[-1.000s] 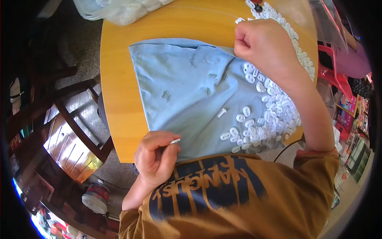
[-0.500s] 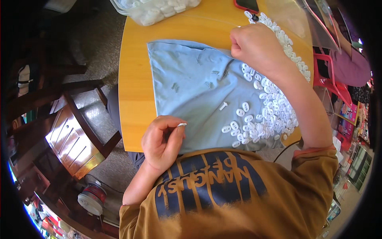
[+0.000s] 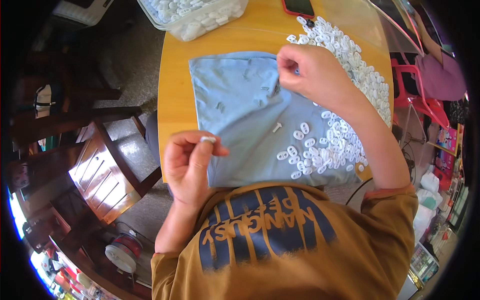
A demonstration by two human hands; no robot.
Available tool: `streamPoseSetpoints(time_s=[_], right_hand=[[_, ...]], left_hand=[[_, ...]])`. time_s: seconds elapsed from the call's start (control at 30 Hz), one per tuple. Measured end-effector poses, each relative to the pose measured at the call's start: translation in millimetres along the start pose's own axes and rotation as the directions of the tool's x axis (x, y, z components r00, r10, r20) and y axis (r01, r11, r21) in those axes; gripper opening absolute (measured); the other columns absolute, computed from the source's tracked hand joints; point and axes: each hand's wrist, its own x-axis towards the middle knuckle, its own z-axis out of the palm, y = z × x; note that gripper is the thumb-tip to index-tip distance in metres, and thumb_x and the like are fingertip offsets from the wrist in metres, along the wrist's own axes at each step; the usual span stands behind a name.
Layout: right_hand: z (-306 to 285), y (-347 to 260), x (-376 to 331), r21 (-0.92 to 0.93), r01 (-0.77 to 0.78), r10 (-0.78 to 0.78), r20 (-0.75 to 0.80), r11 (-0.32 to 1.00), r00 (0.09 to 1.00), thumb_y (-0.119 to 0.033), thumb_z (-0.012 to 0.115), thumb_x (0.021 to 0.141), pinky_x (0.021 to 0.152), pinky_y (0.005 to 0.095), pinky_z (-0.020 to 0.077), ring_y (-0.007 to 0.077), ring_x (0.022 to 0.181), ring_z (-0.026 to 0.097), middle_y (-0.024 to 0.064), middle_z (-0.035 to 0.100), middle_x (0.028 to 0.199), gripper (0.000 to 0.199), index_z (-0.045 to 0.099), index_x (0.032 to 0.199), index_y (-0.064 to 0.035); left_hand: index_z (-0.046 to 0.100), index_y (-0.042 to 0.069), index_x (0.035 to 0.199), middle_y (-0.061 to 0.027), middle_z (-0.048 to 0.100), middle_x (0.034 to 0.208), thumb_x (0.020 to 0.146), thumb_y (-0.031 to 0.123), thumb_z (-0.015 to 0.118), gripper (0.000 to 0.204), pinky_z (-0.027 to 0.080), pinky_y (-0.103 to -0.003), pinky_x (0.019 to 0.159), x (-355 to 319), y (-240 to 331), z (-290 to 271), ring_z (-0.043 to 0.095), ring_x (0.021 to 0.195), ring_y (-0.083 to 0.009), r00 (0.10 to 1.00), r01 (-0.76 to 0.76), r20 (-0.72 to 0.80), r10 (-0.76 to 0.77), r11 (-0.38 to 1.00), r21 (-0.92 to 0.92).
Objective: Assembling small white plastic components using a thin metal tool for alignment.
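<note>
A small white plastic piece point(image 3: 208, 139) is pinched between thumb and forefinger of my left hand point(image 3: 184, 167), raised over the left edge of a light blue cloth point(image 3: 235, 107). My right hand point(image 3: 315, 70) hovers above the cloth's far right part, its fingers curled together; whatever they hold is hidden. Oval white pieces with two holes point(image 3: 340, 142) are heaped on the cloth's right side, a few lying loose nearer the middle. A single white T-shaped piece point(image 3: 277, 127) lies apart from them on the cloth.
More white pieces point(image 3: 367, 82) spread along the right side of the yellow wooden table point(image 3: 172, 90). At the far left stands a clear plastic tub point(image 3: 172, 29) filled with white pieces. A red-edged phone point(image 3: 299, 7) lies at the back. Beyond the right edge, a person's purple sleeve point(image 3: 440, 75) shows near a red chair point(image 3: 422, 107).
My right hand has drawn nearer and slightly left, over the cloth. My left hand has risen and moved a little left, still pinching the small white piece. The view has shifted slightly.
</note>
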Motion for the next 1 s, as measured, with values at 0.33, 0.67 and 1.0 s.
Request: streamPoseSetpoints(time_s=[0.33,0.67,1.0], right_hand=[[20,19,25,-0.083,0.103,-0.11,-0.087,0.991,0.99,-0.013,0.058,0.071,0.061,0.0338,0.0433,0.0253,0.067,0.056,0.0098,0.058,0.07,0.013,0.053,0.074,-0.0021],[7,-13,-22,0.597,-0.099,0.094,0.039,0.796,0.995,-0.011,0.055,0.08,0.064,0.0259,0.0417,0.0087,0.075,0.052,0.0072,0.062,0.097,0.008,0.056,0.082,-0.0029],[31,-33,-68,0.824,-0.017,-0.009,0.026,0.566,1.0,-0.005,0.055,0.079,0.089,0.0324,0.0377,0.0198,0.106,0.049,0.0149,0.053,0.115,0.003,0.053,0.08,-0.0034]], left_hand=[[0.051,0.004,0.091,-0.0091,0.06,0.086,0.089,0.012,0.051,0.008,0.048,-0.032,0.074,78,5,25,0.061,0.075,-0.0194,0.973,0.23,0.089,-0.213,0.935,-0.271],[0.056,0.001,0.089,-0.0075,0.061,0.086,0.092,0.017,0.045,0.019,0.049,-0.036,0.079,79,23,45,0.06,0.081,-0.0198,0.878,0.476,0.358,-0.316,0.509,-0.717],[0.054,0.004,0.091,-0.0076,0.061,0.088,0.091,0.015,0.045,0.014,0.05,-0.037,0.076,55,4,40,0.06,0.081,-0.0211,0.894,0.431,0.261,-0.366,0.537,-0.725]])
